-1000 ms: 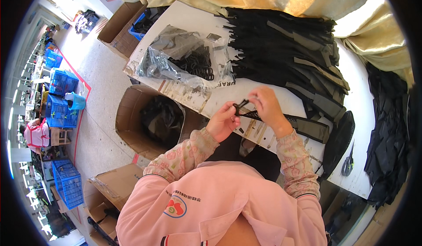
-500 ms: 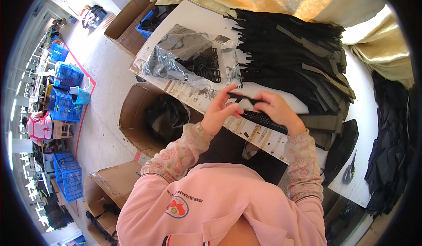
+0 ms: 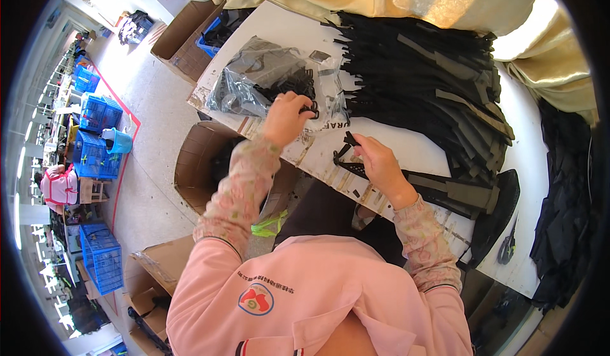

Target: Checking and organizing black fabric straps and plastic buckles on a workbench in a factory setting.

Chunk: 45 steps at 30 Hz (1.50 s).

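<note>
My left hand (image 3: 287,119) reaches to the edge of a clear plastic bag (image 3: 238,79) that holds a heap of small black buckles (image 3: 293,81). Its fingers are closed on a black buckle (image 3: 310,110) beside the heap. Between the thumb and fingers of my right hand (image 3: 381,164) is the end of a black strap (image 3: 347,145), held over the table's near edge. The strap appears joined to a perforated black piece (image 3: 359,167), partly hidden by that hand. A large spread of black fabric pieces (image 3: 406,70) with strip-like ends covers the table beyond.
Against the near left side of the white table (image 3: 264,22) stands an open cardboard box (image 3: 194,159) with dark material inside. Scissors (image 3: 506,249) and a long black piece (image 3: 499,210) lie at the right. Yellow curtains (image 3: 381,0) hang behind; blue crates (image 3: 100,254) stand far left.
My left hand has left the strap and moved up and left to the buckles. My right hand keeps hold of the strap, now slightly nearer and to the left.
</note>
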Tool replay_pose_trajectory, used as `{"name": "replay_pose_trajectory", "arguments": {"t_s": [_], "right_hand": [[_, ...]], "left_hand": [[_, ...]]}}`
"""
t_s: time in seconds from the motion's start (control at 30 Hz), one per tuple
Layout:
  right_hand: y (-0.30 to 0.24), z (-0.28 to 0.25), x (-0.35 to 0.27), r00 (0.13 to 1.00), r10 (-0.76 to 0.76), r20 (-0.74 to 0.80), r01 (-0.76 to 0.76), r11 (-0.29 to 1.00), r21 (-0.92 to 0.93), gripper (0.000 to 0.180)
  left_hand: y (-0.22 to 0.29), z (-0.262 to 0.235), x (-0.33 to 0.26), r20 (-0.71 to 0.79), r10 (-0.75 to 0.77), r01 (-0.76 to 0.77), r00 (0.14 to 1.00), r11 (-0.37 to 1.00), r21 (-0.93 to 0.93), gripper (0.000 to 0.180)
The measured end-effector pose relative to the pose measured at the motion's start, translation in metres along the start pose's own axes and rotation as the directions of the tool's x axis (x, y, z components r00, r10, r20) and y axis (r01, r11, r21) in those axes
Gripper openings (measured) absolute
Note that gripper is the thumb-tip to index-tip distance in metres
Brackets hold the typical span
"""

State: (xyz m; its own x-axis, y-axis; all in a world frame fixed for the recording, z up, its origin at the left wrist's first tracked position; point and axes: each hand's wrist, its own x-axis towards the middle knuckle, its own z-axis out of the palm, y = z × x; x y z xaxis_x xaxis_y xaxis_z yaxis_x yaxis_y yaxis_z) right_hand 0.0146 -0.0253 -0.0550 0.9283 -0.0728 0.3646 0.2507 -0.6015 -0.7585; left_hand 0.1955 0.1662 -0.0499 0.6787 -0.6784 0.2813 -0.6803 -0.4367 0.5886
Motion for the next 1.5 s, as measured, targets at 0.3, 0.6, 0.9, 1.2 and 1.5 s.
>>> {"name": "replay_pose_trajectory", "arguments": {"t_s": [0.3, 0.6, 0.9, 1.2, 1.5], "right_hand": [[0.009, 0.002, 0.002, 0.989, -0.066, 0.133, 0.074, 0.995, -0.060, 0.023], [-0.005, -0.010, 0.013, 0.928, 0.357, 0.106, -0.371, 0.861, 0.348, 0.018], [-0.005, -0.013, 0.010, 0.993, 0.113, -0.027, -0.103, 0.967, 0.231, 0.019], [-0.019, -0.028, 0.010, 0.875, 0.413, 0.252, -0.474, 0.624, 0.622, 0.016], [-0.020, -0.023, 0.002, 0.803, 0.474, 0.361, -0.564, 0.412, 0.715, 0.014]], "left_hand": [[-0.013, 0.010, 0.024, 0.379, -0.190, -0.013, 0.906, 0.881, 0.474, 0.027], [0.031, 0.021, -0.008, 0.185, -0.186, 0.262, 0.965, 0.663, -0.701, 0.010], [0.068, 0.041, -0.033, 0.267, -0.270, 0.356, 0.925, 0.373, -0.857, 0.010], [0.075, 0.043, -0.038, 0.321, -0.287, 0.390, 0.903, 0.232, -0.891, 0.010], [0.083, 0.052, -0.042, 0.237, -0.244, 0.305, 0.941, 0.300, -0.904, 0.014]]}}
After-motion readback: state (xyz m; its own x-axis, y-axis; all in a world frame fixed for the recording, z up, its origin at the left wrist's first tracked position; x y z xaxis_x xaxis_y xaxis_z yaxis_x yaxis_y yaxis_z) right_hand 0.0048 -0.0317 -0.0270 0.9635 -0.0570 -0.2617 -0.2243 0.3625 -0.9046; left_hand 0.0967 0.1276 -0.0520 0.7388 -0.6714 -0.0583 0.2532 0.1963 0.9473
